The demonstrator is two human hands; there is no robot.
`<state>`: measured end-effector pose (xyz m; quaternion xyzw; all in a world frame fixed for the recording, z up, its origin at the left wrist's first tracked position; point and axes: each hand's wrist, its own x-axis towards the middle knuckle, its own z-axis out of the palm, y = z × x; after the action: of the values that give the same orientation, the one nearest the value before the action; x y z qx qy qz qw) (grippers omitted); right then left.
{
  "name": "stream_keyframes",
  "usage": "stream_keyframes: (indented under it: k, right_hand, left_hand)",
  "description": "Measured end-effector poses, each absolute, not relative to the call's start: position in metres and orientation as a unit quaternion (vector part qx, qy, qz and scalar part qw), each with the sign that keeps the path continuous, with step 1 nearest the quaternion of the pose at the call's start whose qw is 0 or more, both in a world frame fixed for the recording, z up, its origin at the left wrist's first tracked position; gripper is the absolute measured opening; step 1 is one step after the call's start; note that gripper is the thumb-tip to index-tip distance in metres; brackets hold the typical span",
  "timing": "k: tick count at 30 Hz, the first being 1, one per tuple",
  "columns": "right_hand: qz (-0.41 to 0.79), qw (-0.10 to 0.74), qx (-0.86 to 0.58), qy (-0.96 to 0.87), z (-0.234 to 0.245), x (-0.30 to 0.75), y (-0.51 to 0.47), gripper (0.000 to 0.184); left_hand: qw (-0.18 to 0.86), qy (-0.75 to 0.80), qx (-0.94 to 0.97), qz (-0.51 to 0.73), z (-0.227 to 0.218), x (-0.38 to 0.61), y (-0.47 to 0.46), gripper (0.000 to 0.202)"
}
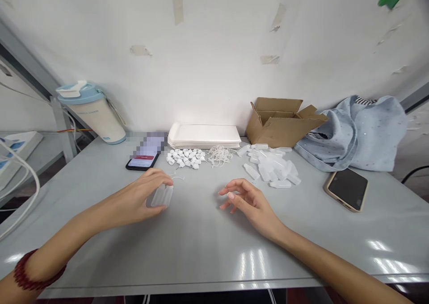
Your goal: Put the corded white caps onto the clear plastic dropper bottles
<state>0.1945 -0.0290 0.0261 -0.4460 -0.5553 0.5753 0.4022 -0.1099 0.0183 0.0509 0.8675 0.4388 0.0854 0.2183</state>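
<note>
A red bead bracelet [23, 270] sits closest, on the left wrist. The left hand [137, 201] holds a frosted plastic bottle [161, 196] just above the gray table [187, 250]. Its fingers curl around the bottle in a steady grip. The bottle looks cloudy and soft. The right hand [251, 206] holds nothing, and its fingers are bent and apart. Past it lie a pile of more bottles [273, 170], white caps [184, 157] and thin white loops [219, 156].
</note>
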Motion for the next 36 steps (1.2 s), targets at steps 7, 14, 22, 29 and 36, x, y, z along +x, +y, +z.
stream_keyframes:
  k: [7, 14, 22, 29, 36]
  right_hand:
    - [0.579, 0.401, -0.448, -0.550, 0.027, 0.195, -0.028, 0.029]
    - [0.581, 0.400, -0.448, -0.549, 0.023, 0.195, -0.027, 0.028]
    - [0.565, 0.408, -0.445, -0.563, 0.024, 0.197, -0.025, 0.027]
    - [0.283, 0.384, -0.512, -0.714, 0.016, 0.216, -0.004, 0.016]
    - [-0.010, 0.294, -0.492, -0.820, 0.001, 0.245, 0.025, 0.020]
  left_hand:
    - [0.204, 0.432, 0.876, 0.073, 0.052, -0.111, 0.016, 0.036]
    - [0.194, 0.428, 0.881, 0.054, 0.044, -0.114, 0.017, 0.038]
    - [0.152, 0.402, 0.900, 0.075, 0.052, -0.105, 0.019, 0.039]
    - [0.088, 0.367, 0.916, 0.138, 0.050, -0.046, 0.040, 0.024]
    - [-0.063, 0.336, 0.936, 0.087, 0.037, 0.000, 0.083, 0.024]
